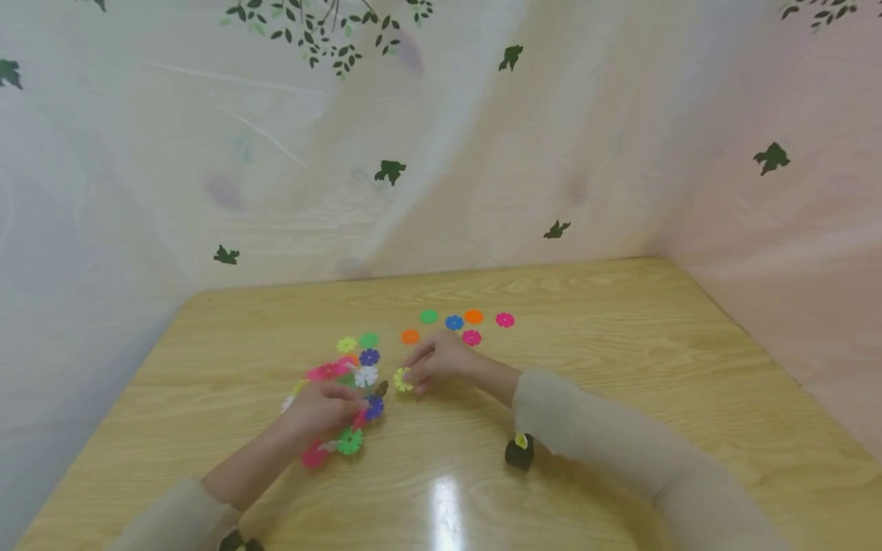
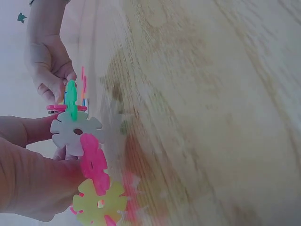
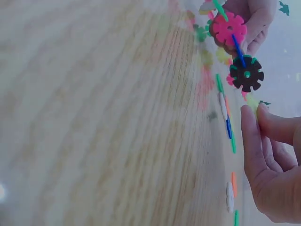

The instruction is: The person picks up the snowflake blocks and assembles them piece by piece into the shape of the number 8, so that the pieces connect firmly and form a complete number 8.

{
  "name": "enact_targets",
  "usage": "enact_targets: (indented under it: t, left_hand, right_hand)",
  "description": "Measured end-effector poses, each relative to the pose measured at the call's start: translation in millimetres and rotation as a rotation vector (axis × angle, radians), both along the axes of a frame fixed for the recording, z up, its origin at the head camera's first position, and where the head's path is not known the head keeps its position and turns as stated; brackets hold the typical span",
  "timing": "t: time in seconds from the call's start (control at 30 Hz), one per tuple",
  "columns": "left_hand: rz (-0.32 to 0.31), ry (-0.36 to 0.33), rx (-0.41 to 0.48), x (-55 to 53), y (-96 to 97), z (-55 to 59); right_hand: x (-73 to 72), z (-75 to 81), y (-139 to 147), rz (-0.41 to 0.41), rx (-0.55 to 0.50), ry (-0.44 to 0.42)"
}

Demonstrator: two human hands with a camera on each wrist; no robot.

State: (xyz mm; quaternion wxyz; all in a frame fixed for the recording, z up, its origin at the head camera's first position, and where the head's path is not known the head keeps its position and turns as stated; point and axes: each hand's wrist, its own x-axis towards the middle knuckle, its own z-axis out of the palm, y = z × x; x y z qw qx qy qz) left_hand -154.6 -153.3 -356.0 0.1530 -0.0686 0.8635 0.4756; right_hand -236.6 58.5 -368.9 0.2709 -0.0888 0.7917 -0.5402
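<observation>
My left hand (image 1: 318, 413) grips a chain of interlocked notched plastic discs at a blue disc (image 1: 374, 407). A green disc (image 1: 350, 441) and a pink one hang at the chain's near end. Farther along it, the left wrist view shows a white disc (image 2: 66, 134), a pink disc (image 2: 95, 165) and a yellow disc (image 2: 89, 207). A black disc (image 3: 254, 77) sticks out of the chain toward my right hand (image 1: 444, 360). Between thumb and fingertips, that hand pinches a single yellow disc (image 1: 400, 380), held close to the black one with a small gap in the head view.
Loose discs lie on the wooden table (image 1: 620, 344): green (image 1: 429, 316), blue (image 1: 454, 323), orange (image 1: 473, 316) and pink (image 1: 505, 320) ones beyond my right hand. Others, including a yellow disc (image 1: 347, 344), lie past the left hand. A leaf-patterned cloth (image 1: 455, 153) hangs behind.
</observation>
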Motion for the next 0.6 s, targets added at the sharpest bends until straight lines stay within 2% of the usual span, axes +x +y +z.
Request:
enact_targets:
  t: [0.23, 0.33, 0.47, 0.6]
  left_hand:
    - [0.003, 0.000, 0.001, 1.3, 3.7, -0.5]
    - [-0.012, -0.002, 0.004, 1.5, 4.0, 0.1]
    - [-0.041, -0.003, -0.032, 2.1, 4.1, 1.8]
    - [-0.028, 0.003, -0.090, 3.0, 5.1, 2.0]
  right_hand:
    - [8.2, 2.5, -1.7, -0.034, -0.062, 0.007]
    - [8.3, 1.8, -1.8, 0.002, -0.056, 0.034]
    - [7.3, 1.2, -1.9, 0.099, -0.025, 0.106]
    - [9.0, 1.3, -4.4, 0.133, 0.006, 0.135]
